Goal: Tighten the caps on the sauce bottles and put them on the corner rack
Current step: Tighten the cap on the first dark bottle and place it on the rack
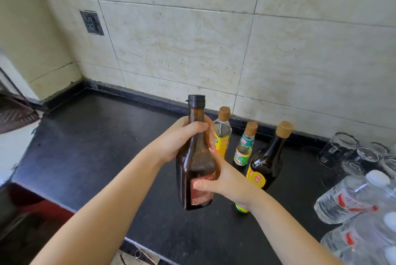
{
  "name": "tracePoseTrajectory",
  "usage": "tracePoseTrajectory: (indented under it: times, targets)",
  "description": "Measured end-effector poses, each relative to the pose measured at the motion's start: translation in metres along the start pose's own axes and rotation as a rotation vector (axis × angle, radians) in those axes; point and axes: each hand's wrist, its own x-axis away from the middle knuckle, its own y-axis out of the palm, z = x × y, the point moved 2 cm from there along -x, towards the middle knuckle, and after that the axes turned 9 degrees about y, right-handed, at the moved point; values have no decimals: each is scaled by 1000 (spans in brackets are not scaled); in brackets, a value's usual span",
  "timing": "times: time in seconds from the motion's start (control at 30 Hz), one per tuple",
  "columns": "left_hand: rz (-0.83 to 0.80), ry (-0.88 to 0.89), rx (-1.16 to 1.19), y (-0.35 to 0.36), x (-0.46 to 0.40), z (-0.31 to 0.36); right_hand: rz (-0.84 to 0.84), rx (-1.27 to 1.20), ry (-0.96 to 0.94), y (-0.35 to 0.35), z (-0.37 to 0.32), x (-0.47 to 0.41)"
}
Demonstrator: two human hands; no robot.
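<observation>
The brown bottle [196,157] is held upright above the black surface [102,147], clear of it, in front of the tiled wall [192,40]. The left hand [177,140] wraps the neck just under the black cap [196,101]; its grip is closed around the glass, thumb across the front. The right hand [227,181] clasps the lower body, thumb pressed on the red label [201,189], fingers curled behind. Neither hand touches the cap.

Three more bottles stand behind on the surface near the wall: a clear bottle [222,136], a small bottle [244,151] and a dark bottle [267,164], each with a tan cap. Upturned glasses [347,151] and water bottles [355,198] lie at the right. A dark mesh edge at the far left may be the corner rack [15,112]; this cannot be confirmed.

Handling, as a judgement:
- The brown bottle is glass: rigid, fragile, smooth. It appears dark throughout; fill level cannot be told, so assume moderate weight.
- Hold the squared lower body for torque resistance; the label gives better friction than bare glass.
- The ribbed cap suits a thumb-and-finger twist. One hand must move up to it.
- Carry by the body, not by the cap.
- Avoid striking neighbouring bottles or the glasses.
</observation>
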Motion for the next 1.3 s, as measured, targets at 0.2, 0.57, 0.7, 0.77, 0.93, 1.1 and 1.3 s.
tracePoseTrajectory:
  times: [0.2, 0.57, 0.7, 0.77, 0.93, 1.1, 1.3]
  targets:
    - [368, -66, -272, -13, 49, -18, 24, -3, 49, 10, 20, -13]
    - [685, -316, -617, -57, 247, -65, 105, -20, 13, 104, 10, -38]
    - [743, -346, -633, -79, 326, -68, 82, -68, 20, 182, 8, -51]
    - [758, -372, -635, -95, 362, -68, 48, -96, 34, 226, 6, -56]
    - [875, -388, -614, -136, 428, -52, -66, -106, 54, 313, -11, -73]
    - [1010, -380, -589, -165, 471, -50, -165, -107, 64, 369, -28, -103]
    - [1073, -378, -578, -208, 481, -55, -232, -37, 42, 402, -45, -154]
